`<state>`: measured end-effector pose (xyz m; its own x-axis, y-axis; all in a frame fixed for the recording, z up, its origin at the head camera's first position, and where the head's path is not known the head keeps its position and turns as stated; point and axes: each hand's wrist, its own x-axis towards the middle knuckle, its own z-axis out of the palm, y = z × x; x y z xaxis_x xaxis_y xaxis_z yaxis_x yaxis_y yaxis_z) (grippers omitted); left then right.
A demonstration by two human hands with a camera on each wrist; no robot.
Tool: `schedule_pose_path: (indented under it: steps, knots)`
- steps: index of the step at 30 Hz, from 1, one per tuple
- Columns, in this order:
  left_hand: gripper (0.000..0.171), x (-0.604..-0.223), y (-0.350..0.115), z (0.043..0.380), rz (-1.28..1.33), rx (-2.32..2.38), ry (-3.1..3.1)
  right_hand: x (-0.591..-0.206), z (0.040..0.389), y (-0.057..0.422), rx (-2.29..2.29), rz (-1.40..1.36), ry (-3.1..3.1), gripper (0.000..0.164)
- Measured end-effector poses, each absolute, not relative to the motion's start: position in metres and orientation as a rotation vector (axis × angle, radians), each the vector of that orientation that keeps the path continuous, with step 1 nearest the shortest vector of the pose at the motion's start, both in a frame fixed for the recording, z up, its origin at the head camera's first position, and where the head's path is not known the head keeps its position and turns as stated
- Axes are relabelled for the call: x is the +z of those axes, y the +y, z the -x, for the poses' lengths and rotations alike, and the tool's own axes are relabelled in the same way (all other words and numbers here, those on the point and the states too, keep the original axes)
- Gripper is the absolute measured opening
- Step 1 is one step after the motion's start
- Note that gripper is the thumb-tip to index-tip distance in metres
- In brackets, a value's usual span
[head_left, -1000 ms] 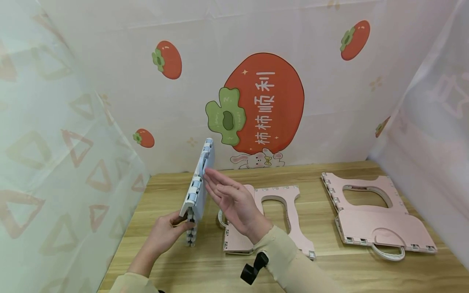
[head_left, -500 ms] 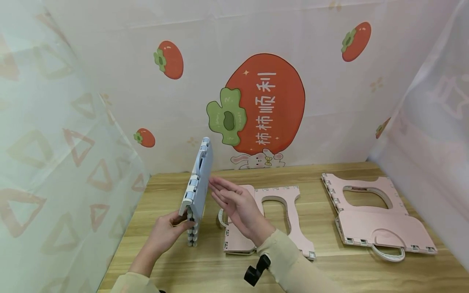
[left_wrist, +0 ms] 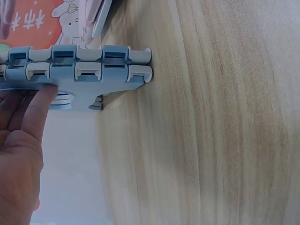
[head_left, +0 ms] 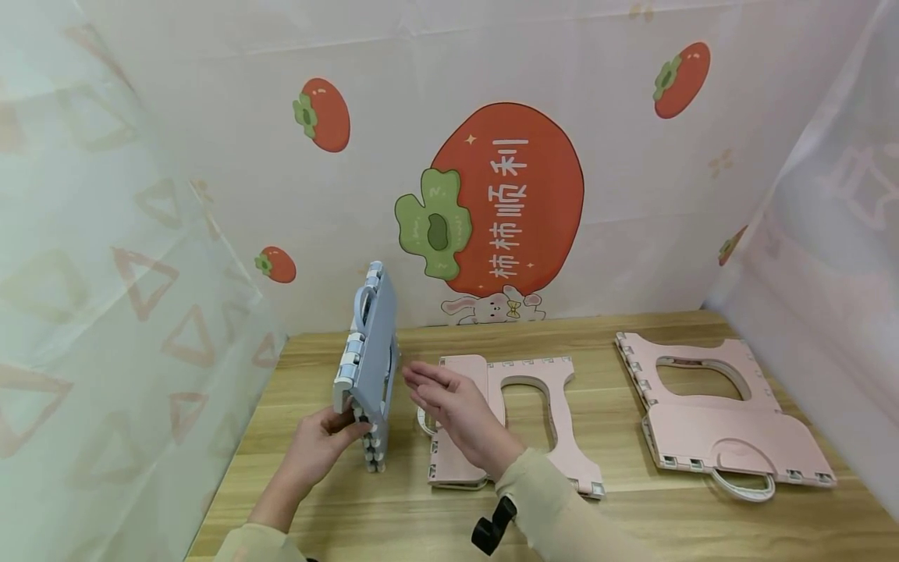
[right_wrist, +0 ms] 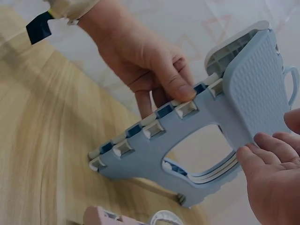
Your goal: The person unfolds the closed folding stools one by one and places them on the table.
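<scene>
A light blue folding step stool (head_left: 377,343), folded flat, stands on end at the left of the table. Its top leans slightly left, and a loop handle shows on its far upper edge. My left hand (head_left: 319,446) grips its near hinged edge, thumb on the right side, fingers behind and partly hidden. In the right wrist view the textured top panel (right_wrist: 251,89) sits a little apart from the pale piece behind it. Beside the stool's right face my right hand (head_left: 460,410) is held with straight fingers; contact cannot be told.
One pink folded step stool (head_left: 456,460) lies flat under and behind my right hand. Another pink folded stool (head_left: 730,433) lies at the right, its white handle towards me. The wooden table (head_left: 414,523) meets a printed cloth backdrop (head_left: 632,218) behind and at both sides.
The blue stool has turned and leaned left, so more of its right face shows. My right hand has come slightly down and away from it. My left hand keeps its grip.
</scene>
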<state>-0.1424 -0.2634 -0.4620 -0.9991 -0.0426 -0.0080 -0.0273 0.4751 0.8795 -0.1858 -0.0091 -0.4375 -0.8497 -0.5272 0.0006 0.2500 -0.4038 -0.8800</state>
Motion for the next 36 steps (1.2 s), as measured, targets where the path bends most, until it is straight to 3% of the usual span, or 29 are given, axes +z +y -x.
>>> schedule_pose_path:
  steps: [10,20,36]
  knots:
    - [0.048,-0.466,-0.264,0.142,-0.092,-1.72,-2.627,-0.454,0.181,-0.018,-2.013,0.425,1.643,0.05]
    - [0.046,-0.468,-0.262,0.143,-0.1,-1.718,-2.642,-0.46,0.175,-0.027,-1.823,0.516,1.812,0.06]
    - [0.054,-0.473,-0.264,0.144,-0.106,-1.681,-2.667,-0.463,0.171,-0.037,-1.662,0.628,1.997,0.061]
